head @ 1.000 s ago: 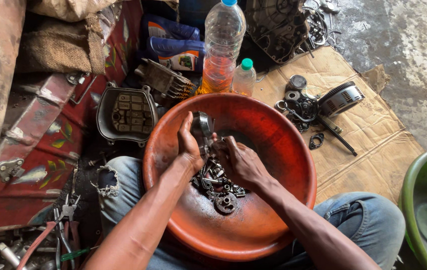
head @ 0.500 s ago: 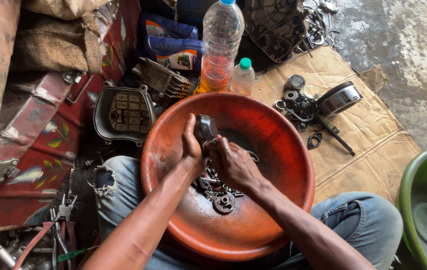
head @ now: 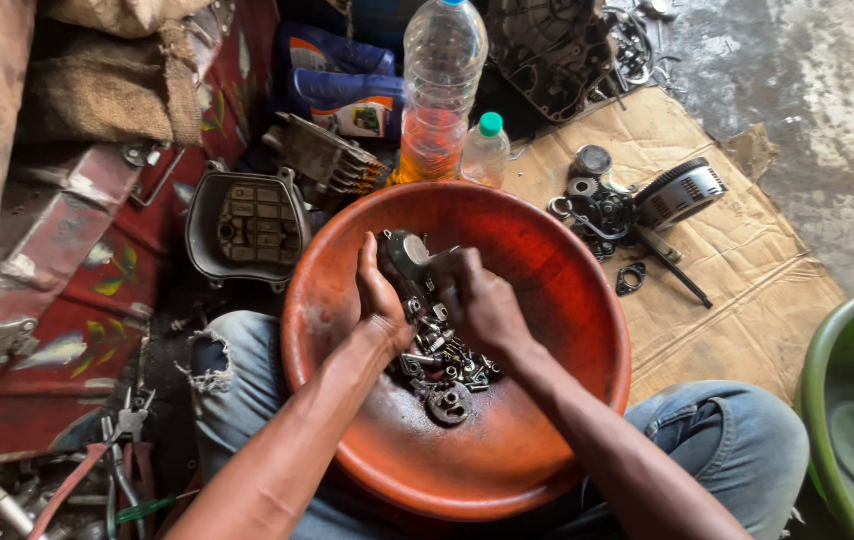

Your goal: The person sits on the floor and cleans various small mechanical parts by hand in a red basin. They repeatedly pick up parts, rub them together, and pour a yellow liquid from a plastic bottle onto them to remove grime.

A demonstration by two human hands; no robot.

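Metal part [head: 409, 252]: grey, dull, greasy, with a rounded cap-like top and a darker body below; lower portion hidden behind the hands. It sits above the far-left inner slope of the orange basin [head: 557, 270], held between both hands.

Left hand [head: 377, 295]: palm against the part's left side, fingers curled closed around it. Right hand [head: 482, 300]: knuckles up, fingers bent over the part's right side; they look closed on it, though the fingertips are hidden.

Directly beneath the hands, a pile of small parts [head: 442, 365] lies in the bottom of the basin: bolts, nuts, shiny bits, and one darker round disc with holes at the near edge of the heap. Basin is wide, round, its inner wall stained dark and wet-looking. It rests between the person's knees, which are in blue jeans [head: 737, 430], torn at the left knee.

Beyond the far rim: a tall clear bottle [head: 439, 90] with orange liquid in its lower part, and a small bottle [head: 485, 152] with a green cap just beside it. Left of the basin, a grey engine cover [head: 247, 225] lies open side up. Right of the basin, flattened cardboard [head: 747, 270] carries gears and a round ribbed part [head: 682, 195]. A green basin [head: 852, 410] stands at the right edge. Pliers [head: 112, 465] lie at lower left.
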